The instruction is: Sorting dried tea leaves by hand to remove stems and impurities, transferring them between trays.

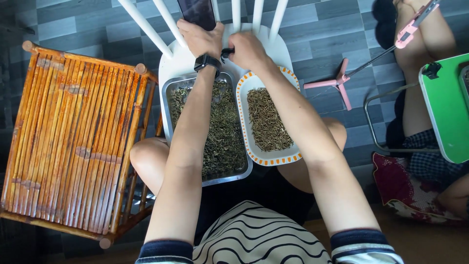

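Propping a dark phone (197, 13) against the white slats of the chair back (168, 24), the left hand (201, 39) has its grip closed around the lower end of the slab, fingers wrapped over the edge, a black watch (207, 61) on the wrist. The phone looks stiff, smooth and rather slippery (a glass face that would not forgive a drop), so the safest hold is by its two long edges, not the flat face. Just beside it, the right hand (248, 50) pinches a small black object (227, 52), perhaps a clip or strap; what it is I cannot tell. Below the hands, on the white chair seat serving as the surface, sit a steel tray (168, 85) of loose dried leaves and an orange-trimmed dish (273, 159) of brown stalks, both light and easily spilled. A bamboo stool (73, 142) stands to the left, and another person's leg (430, 34) shows at the far right.
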